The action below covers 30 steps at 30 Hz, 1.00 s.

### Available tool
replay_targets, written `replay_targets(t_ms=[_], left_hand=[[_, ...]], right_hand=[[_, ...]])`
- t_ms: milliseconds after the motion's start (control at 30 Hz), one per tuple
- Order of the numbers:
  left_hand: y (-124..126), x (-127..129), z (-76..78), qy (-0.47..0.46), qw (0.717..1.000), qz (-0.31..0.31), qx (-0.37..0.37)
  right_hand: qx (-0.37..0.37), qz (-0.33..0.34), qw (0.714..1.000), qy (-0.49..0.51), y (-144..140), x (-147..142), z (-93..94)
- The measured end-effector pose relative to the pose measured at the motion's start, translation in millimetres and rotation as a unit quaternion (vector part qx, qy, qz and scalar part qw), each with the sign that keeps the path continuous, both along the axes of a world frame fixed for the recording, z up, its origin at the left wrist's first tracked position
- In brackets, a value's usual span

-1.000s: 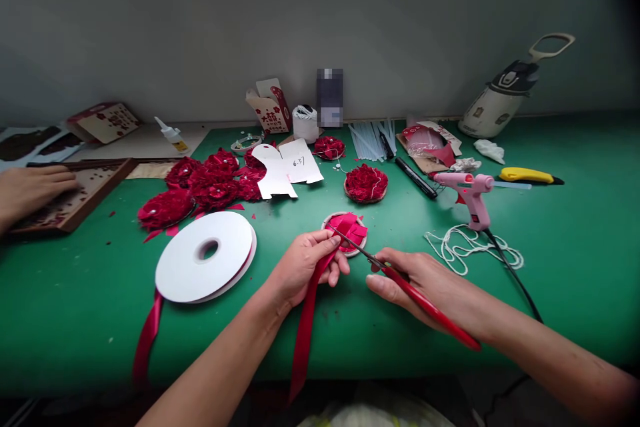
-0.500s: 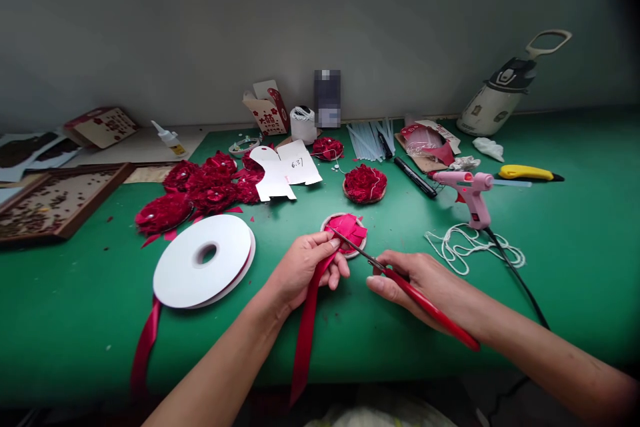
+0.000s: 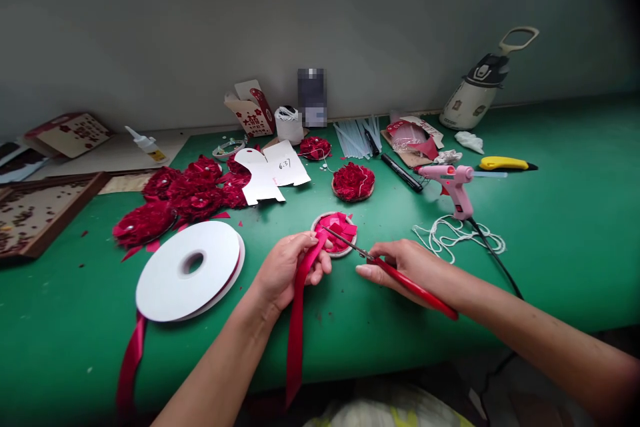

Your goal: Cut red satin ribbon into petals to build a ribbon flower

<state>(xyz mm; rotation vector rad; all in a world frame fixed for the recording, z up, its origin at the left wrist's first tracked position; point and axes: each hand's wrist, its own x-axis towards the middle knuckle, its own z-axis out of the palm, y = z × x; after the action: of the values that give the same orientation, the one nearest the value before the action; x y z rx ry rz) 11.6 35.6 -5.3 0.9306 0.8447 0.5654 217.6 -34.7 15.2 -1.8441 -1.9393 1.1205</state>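
Ribbon strip (image 3: 295, 327) droops from the near left side of the round base (image 3: 345, 254), its long axis running from there toward the near edge of the green table (image 3: 360, 340). The left hand (image 3: 290, 265), nearer to the round base, pinches the upper end between thumb and fingers. The right hand (image 3: 407, 265) sits to the near right of the round base, fingers closed around the scissors (image 3: 407, 284), whose slim blades slant across it toward the pinch. Whether their tips touch the ribbon strip, I cannot tell.
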Motion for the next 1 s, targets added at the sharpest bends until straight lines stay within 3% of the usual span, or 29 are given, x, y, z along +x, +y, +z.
replay_targets(t_ms=[333, 533, 667, 767, 1000], left_hand=[[10.4, -10.7, -10.2, -0.201, 0.975, 0.076, -0.046], [11.3, -12.6, -13.6, -0.21, 0.974, 0.089, 0.001], [8.1, -12.4, -9.5, -0.192, 0.976, 0.089, 0.042], [5.8, -12.0, -8.2, -0.175, 0.978, 0.083, 0.072], [2.5, -8.5, -12.0, -0.118, 0.985, 0.06, 0.115]], right_hand=[[-0.123, 0.011, 0.989, 0.086, -5.6, 4.8, 29.3], [-0.175, 0.038, 0.982, 0.061, -13.1, 9.8, 34.7], [-0.095, 0.025, 0.994, 0.053, -26.4, 17.6, 28.0], [0.023, -0.05, 0.997, -0.046, -27.8, 18.1, 15.5], [0.203, -0.172, 0.945, -0.191, -19.8, -3.6, -22.9]])
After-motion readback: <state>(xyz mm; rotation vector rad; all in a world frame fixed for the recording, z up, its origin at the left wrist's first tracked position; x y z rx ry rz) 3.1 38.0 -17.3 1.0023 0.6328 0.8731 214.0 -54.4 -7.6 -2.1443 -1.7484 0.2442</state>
